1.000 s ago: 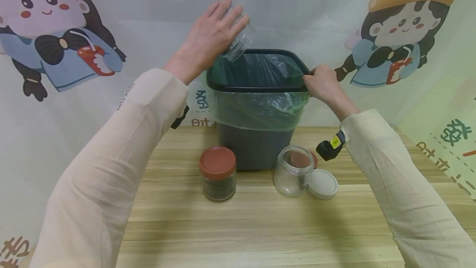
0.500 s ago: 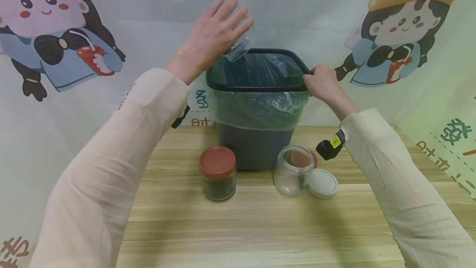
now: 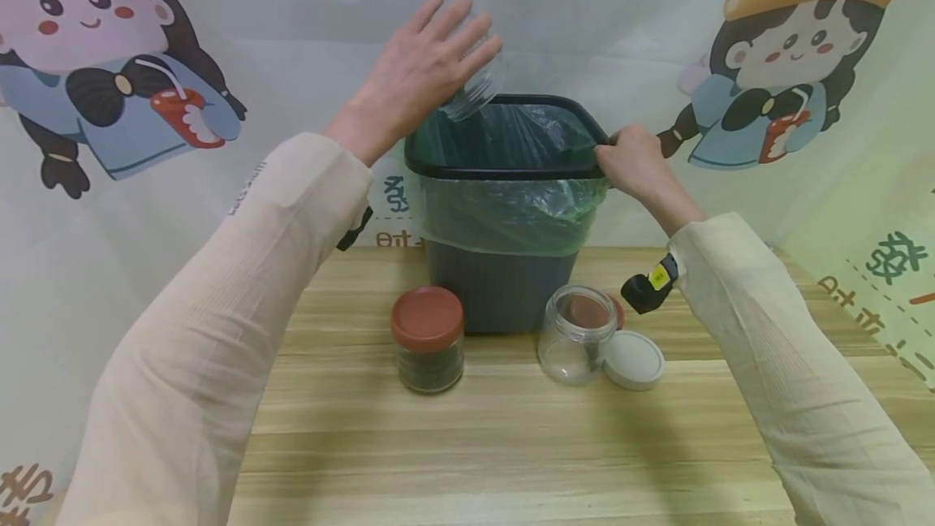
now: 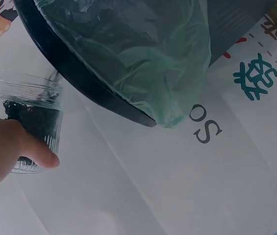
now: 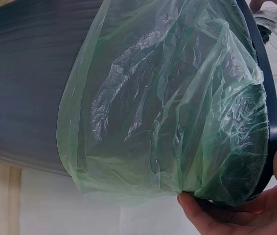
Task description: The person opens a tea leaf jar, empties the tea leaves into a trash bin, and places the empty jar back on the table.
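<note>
My left hand grips a clear glass jar above the left part of the bin's opening. The jar is tilted, mouth toward the bin, and in the left wrist view dark curly stuff, like tea leaves, lies inside it. In the head view my fingers cover much of the jar. My right hand holds the right side of the bin's black rim, thumb against the liner in the right wrist view. The dark grey trash bin stands upright, with a green plastic bag folded over its rim.
In front of the bin, a red-lidded jar with dark contents stands on the wooden table. To its right are an open glass jar, a white lid and a partly hidden red lid. A printed backdrop hangs behind.
My left hand has shifted slightly to the right with the jar, turning a little. The right hand, the bin and the things on the table look unmoved.
</note>
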`<control>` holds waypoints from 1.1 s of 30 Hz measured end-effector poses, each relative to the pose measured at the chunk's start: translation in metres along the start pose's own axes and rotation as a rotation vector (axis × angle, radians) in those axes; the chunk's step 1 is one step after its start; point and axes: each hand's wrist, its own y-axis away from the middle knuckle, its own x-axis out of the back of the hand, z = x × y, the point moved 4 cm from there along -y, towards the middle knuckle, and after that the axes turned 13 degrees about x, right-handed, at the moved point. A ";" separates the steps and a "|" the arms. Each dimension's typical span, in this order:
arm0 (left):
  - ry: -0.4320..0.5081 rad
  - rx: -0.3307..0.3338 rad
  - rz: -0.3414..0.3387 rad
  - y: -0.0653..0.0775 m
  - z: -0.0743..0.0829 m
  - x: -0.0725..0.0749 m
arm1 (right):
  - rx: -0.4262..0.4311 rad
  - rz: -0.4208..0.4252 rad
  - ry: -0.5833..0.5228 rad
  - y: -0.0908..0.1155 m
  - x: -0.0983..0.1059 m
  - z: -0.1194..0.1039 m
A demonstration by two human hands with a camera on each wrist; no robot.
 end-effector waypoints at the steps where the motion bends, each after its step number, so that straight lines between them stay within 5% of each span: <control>1: 0.001 -0.004 -0.007 0.000 0.000 0.000 | 0.001 0.001 -0.001 0.000 0.000 0.000; 33: -0.051 -0.087 -0.044 0.004 0.002 -0.003 | 0.023 0.021 0.005 0.000 0.001 0.001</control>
